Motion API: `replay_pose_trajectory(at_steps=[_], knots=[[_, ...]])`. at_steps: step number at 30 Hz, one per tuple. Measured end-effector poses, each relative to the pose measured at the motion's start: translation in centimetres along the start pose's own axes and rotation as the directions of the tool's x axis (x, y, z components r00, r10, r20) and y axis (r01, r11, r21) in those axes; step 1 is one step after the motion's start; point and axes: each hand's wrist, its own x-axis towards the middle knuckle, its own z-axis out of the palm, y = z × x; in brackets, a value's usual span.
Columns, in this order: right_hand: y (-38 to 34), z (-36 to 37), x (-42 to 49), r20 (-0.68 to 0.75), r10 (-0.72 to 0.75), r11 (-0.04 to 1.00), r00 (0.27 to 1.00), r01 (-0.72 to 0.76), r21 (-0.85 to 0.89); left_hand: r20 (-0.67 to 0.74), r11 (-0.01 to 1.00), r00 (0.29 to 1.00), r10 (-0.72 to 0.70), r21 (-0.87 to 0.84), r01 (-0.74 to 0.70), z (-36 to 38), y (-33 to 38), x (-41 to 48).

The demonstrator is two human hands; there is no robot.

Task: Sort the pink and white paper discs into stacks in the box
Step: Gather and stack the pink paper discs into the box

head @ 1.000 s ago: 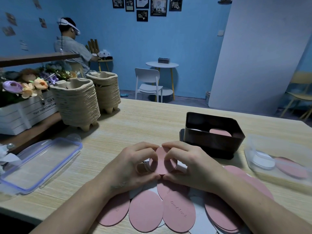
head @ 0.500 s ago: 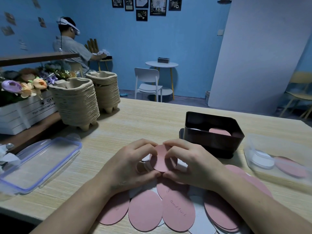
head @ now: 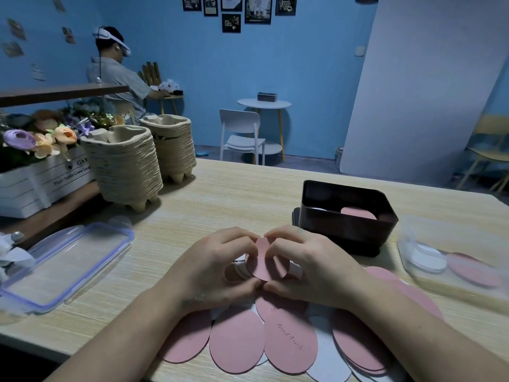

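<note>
While both hands meet above the table (head: 234, 194), the left hand (head: 217, 267) and right hand (head: 311, 267) pinch one pink disc (head: 265, 261) between fingertips, held tilted. Loose pink and white discs (head: 239, 344) lie fanned beneath the wrists. Just beyond, the dark box (head: 345, 227) holds a pink stack (head: 358, 212) and a white one.

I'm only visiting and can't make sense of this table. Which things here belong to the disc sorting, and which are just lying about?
Part of the job:
pink disc held by left hand and right hand
loose discs on the table
dark box, discs inside

Just lying about:
pulp trays
clear lid
flower crate
clear tub, also holding discs
</note>
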Motion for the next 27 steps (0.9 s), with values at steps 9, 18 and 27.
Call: replay_pose_trajectory(at_steps=[9,18,27], knots=[[-0.2,-0.2,-0.1,0.011,-0.011,1.0,1.0,0.011,-0.007,0.045,1.0,0.999,-0.014,0.028,0.013,-0.5,0.2,0.0],[-0.4,-0.2,-0.3,-0.016,-0.002,1.0,1.0,0.002,-0.003,0.048,0.998,0.997,-0.054,-0.012,0.054,-1.6,0.5,-0.4],[-1.0,-0.1,-0.4,0.026,-0.036,0.997,0.999,0.034,0.076,-0.016,0.971,0.971,-0.238,0.0,0.238,-3.8,0.6,-4.3]])
